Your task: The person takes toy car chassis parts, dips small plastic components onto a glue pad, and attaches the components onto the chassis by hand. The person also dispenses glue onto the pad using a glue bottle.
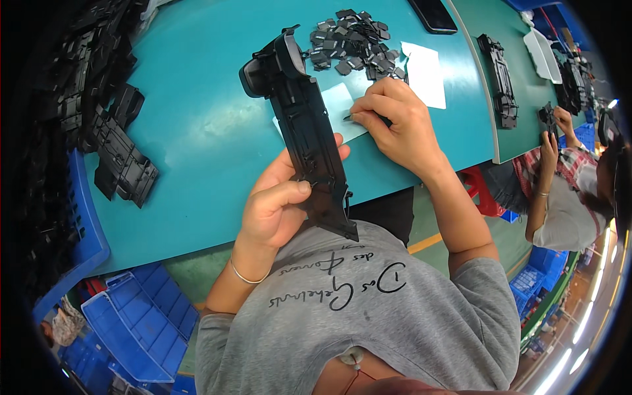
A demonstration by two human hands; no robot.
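Observation:
My left hand [268, 214] grips a long black plastic housing [306, 125] by its lower half, thumb on the near face and fingertips showing past its right edge. The housing stands tilted above the table, its bulky rounded end up and away from me. My right hand [403, 128] is closed in a pinch to the right of it, over a pale sheet [339, 102]. A small dark piece [349, 118] sticks out from between thumb and forefinger; its full shape is hidden. Beyond that hand lies a heap of small black square pads [355, 43].
A white paper [426, 76] and a black phone [434, 14] lie on the teal table [191, 131]. More black housings [125, 155] are piled at the left beside a blue crate [89, 217]. To the right, a co-worker [566, 197] handles a black part at the adjoining green table.

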